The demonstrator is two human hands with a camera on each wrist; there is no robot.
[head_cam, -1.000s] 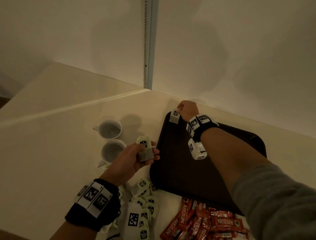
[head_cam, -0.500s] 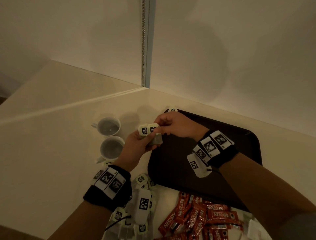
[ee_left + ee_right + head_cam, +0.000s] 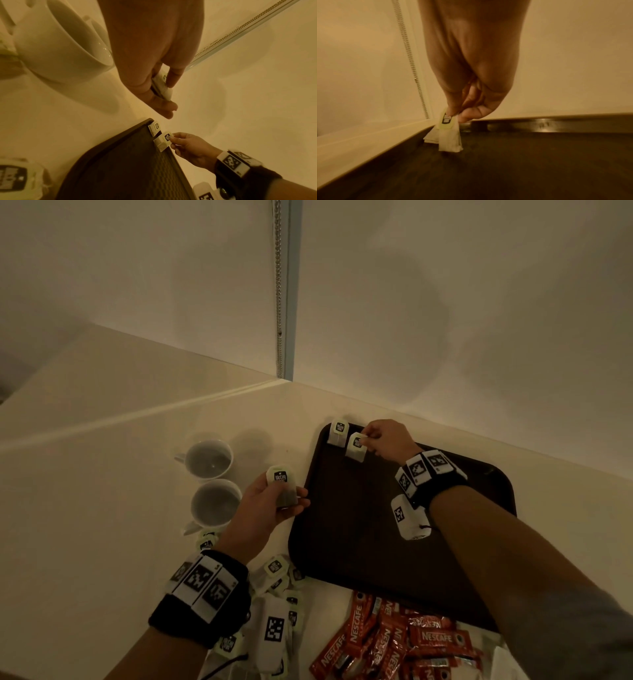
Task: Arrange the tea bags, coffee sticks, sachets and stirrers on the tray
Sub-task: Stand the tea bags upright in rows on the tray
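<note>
A dark brown tray (image 3: 359,542) lies on the cream counter. One tea bag (image 3: 338,433) leans in its far left corner. My right hand (image 3: 371,442) pinches a second tea bag (image 3: 356,447) by its tag just right of the first, its lower end touching the tray floor (image 3: 522,155). In the right wrist view the pinched tea bag (image 3: 449,140) hangs from thumb and finger. My left hand (image 3: 274,501) grips another tea bag (image 3: 282,487) beside the tray's left edge; the left wrist view shows that bag (image 3: 162,86) between thumb and fingers.
Two white cups (image 3: 209,458) (image 3: 215,503) stand left of the tray. A heap of tea bags (image 3: 274,570) lies at the near left, red Nescafe coffee sticks (image 3: 394,642) near the front edge. A wall corner rises just behind the tray.
My right hand took a tea bag from the left hand's bunch and carried it to the tray's far left corner. The left hand drew back toward the cups with one bag.
</note>
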